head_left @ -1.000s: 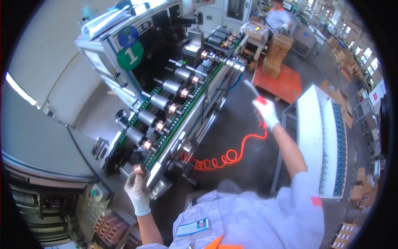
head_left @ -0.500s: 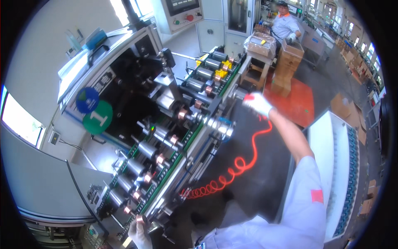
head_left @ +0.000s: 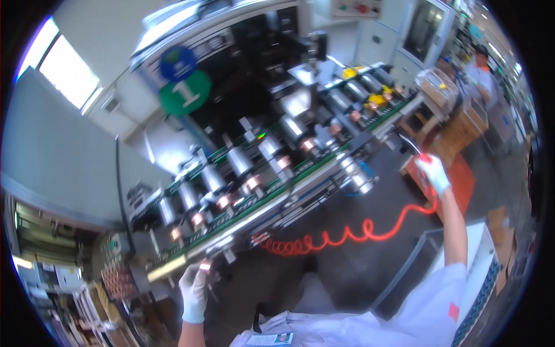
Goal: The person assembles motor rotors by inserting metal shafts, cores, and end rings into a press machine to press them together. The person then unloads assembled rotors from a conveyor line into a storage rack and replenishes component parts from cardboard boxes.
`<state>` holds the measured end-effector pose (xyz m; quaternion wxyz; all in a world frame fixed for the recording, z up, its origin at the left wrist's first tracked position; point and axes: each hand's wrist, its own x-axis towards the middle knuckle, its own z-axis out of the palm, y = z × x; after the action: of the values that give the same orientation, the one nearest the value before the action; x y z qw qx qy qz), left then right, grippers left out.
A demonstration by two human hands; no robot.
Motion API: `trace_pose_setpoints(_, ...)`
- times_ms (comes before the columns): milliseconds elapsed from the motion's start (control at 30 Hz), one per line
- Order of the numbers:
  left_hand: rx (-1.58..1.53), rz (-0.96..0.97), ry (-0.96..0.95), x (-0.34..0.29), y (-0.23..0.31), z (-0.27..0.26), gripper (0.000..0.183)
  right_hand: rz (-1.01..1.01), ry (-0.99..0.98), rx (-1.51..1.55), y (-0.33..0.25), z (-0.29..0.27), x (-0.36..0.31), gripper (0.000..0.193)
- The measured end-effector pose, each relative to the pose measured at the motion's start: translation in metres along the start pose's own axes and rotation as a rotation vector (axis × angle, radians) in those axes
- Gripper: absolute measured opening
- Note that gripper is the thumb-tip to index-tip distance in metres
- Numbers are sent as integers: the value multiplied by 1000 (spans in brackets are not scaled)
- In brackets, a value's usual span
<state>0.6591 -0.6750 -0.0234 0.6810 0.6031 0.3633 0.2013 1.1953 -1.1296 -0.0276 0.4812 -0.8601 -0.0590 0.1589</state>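
Note:
My right hand (head_left: 433,174), in a white glove, is closed around a red air blow gun (head_left: 425,157) with a thin metal nozzle, held off the near side of the conveyor's right end. A coiled red air hose (head_left: 352,233) runs from it back to the conveyor's front. At lower left my gloved left hand (head_left: 195,288) pinches a small copper-coloured ring-like piece (head_left: 205,266) at its fingertips. That hand is beside the conveyor's near left end. Along the green-railed chain conveyor (head_left: 296,175) lie several steel cylinders on shafts with copper collars, such as one rotor (head_left: 239,161).
Behind the conveyor stands a machine with a dark opening (head_left: 248,75). A metal cylinder fixture (head_left: 355,173) juts out from the conveyor's front. Cartons (head_left: 465,124) and a co-worker (head_left: 481,78) are at far right. A white trough (head_left: 474,248) stands beside my right arm.
The view has swung, so the machine sits further right and higher. My right hand has moved away from the conveyor's edge with the blow gun, whose nozzle now shows. My left hand keeps its copper-coloured piece.

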Motion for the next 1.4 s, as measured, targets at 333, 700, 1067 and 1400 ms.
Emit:
trace_pose_setpoints(333, -250, 50, 67, -132, -58, -176, 34, 73, -88, 15, -26, 127, -240, 19)
trace_pose_setpoints(700, -388, 147, 181, -233, -80, -340, 30, -862, -334, -486, -174, 469, -352, 38)
trace_pose_setpoints(1067, -513, -6, 220, -211, -83, -458, 32, -771, -488, -1325, -199, 575, -355, 40)
trace_pose_setpoints(1400, -597, 96, 418, -161, -47, -595, 26, -1244, -1014, -327, -448, 794, -472, 37)
